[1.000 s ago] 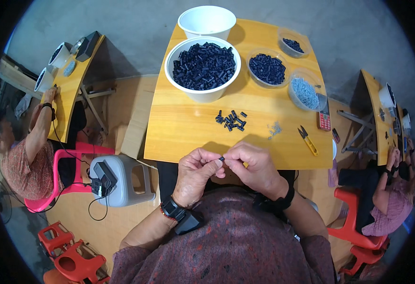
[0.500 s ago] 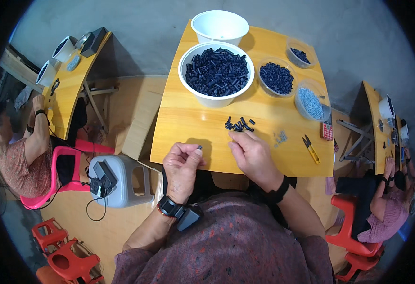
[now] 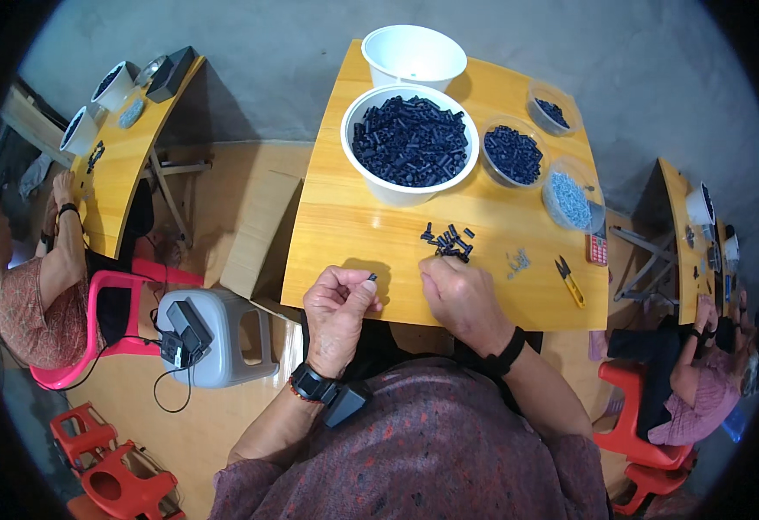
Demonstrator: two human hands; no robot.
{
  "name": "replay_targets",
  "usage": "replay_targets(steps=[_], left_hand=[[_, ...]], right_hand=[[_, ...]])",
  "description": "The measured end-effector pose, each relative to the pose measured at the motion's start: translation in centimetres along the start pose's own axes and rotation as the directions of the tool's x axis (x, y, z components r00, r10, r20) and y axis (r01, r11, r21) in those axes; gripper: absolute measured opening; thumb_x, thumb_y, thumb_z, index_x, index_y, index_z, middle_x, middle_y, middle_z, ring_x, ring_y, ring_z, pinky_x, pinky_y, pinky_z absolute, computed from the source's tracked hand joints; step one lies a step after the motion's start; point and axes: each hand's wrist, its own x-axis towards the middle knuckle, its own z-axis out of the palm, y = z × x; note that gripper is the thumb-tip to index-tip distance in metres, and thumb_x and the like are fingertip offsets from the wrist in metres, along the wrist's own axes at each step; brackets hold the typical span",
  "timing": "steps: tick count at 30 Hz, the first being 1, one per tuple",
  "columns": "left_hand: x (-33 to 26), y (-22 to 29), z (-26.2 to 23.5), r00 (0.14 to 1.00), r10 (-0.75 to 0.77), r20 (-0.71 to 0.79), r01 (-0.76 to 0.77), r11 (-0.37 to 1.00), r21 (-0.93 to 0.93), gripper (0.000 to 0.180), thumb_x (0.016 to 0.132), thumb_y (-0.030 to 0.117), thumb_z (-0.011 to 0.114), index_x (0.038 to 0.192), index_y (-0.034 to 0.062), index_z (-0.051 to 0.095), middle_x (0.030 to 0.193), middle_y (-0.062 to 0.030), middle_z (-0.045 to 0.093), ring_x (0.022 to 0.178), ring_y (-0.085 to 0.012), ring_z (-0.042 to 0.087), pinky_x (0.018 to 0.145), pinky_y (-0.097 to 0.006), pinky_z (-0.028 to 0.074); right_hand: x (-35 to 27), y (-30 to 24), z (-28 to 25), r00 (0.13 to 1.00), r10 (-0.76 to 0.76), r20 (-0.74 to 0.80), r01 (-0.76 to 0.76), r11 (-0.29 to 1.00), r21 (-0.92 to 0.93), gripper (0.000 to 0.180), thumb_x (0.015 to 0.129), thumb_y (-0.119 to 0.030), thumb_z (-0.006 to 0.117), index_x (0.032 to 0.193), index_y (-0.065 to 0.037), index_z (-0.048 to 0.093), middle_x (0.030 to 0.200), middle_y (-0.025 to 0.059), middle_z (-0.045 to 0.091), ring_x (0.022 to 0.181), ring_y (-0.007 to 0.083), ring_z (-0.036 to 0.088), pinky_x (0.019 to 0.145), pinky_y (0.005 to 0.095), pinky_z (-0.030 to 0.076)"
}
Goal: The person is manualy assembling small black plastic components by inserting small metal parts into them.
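My left hand is closed near the table's front edge, with a small dark piece pinched between thumb and forefinger. To its right, my right hand has its fingers curled downward; whatever they hold is hidden under the hand. Just beyond those fingers lies a loose pile of short black tubes. A few small pale blue-grey pieces are scattered to the right of the pile. Farther right rest small yellow-handled snips, their blades pointing away from me.
On the wooden table, a white tub full of black tubes stands before another white tub. Clear bowls hold black pieces and light-blue pieces. Left of the table are a cardboard box and grey stool. People work at both side tables.
The whole view has shifted slightly. My right hand has drawn a little toward me from the pile, whose tubes look more spread. My left hand keeps its pinch in nearly the same place.
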Motion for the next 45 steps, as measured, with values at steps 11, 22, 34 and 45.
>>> replay_targets(steps=[11, 22, 34, 45], left_hand=[[0.0, 0.3, 0.0, 0.999, -0.028, 0.037, 0.026, 0.998, 0.057, 0.007, 0.091, 0.003, 0.066, 0.095, 0.0013, 0.060, 0.082, -0.0046, 0.065, 0.068, -0.0116, 0.062, 0.066, -0.027, 0.056], [-0.5, 0.6, -0.1, 0.986, -0.071, 0.148, 0.072, 0.997, 0.003, 0.008, 0.091, -0.001, 0.064, 0.098, 0.0001, 0.059, 0.084, -0.0055, 0.064, 0.070, -0.0128, 0.063, 0.069, -0.028, 0.057], [-2.0, 0.5, 2.0, 0.958, -0.136, 0.252, 0.146, 0.989, -0.023, 0.014, 0.092, -0.001, 0.063, 0.106, -0.0019, 0.061, 0.089, -0.0088, 0.068, 0.075, -0.0151, 0.066, 0.071, -0.029, 0.058], [-2.4, 0.5, 3.3, 0.936, -0.230, 0.266, 0.262, 0.961, -0.089, 0.011, 0.094, 0.001, 0.061, 0.105, -0.0012, 0.061, 0.089, -0.0090, 0.067, 0.076, -0.0157, 0.066, 0.071, -0.028, 0.056]], right_hand=[[-1.8, 0.1, -1.6, 0.977, 0.199, 0.077, -0.213, 0.912, 0.350, 0.010, 0.086, -0.009, 0.062, 0.094, -0.001, 0.063, 0.087, 0.0178, 0.061, 0.081, 0.0373, 0.063, 0.070, 0.0438, 0.050], [-2.1, 0.5, -0.5, 0.995, 0.092, -0.026, -0.084, 0.969, 0.234, 0.008, 0.087, -0.006, 0.062, 0.093, -0.001, 0.064, 0.088, 0.0158, 0.062, 0.078, 0.0360, 0.063, 0.067, 0.0415, 0.052], [-2.1, -1.0, -2.8, 0.924, 0.265, 0.275, -0.362, 0.382, 0.850, 0.012, 0.091, -0.003, 0.064, 0.100, 0.004, 0.066, 0.085, 0.0049, 0.068, 0.073, 0.0083, 0.066, 0.067, 0.0221, 0.055], [-2.5, -0.7, -3.4, 0.929, 0.270, 0.254, -0.346, 0.388, 0.854, 0.015, 0.093, -0.004, 0.063, 0.104, 0.005, 0.066, 0.087, 0.0065, 0.070, 0.075, 0.0084, 0.066, 0.069, 0.0219, 0.056]])
